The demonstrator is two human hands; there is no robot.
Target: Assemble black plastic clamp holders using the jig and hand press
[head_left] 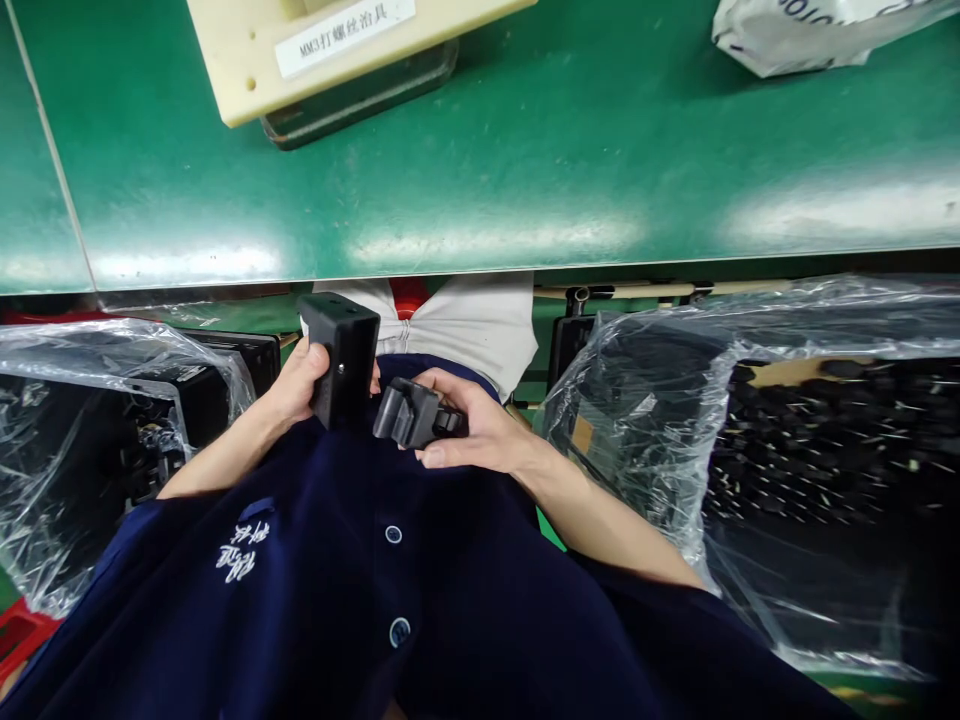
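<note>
With forearms (600,510) angled inward, holds a matte black box (345,345), rectangular with a bright dot (342,369) on one face, clamped in the left hand (298,378), and a smaller, shinier, ridged black part (407,412) in the curled right hand (484,425), close together before the navy shirt (450,560).

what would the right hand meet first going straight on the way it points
Likely the black box in the left hand, the black part in the right hand leading, though depth is unclear.

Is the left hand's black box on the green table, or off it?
Off: the left hand holds the black box outside the green table's edge.
</note>
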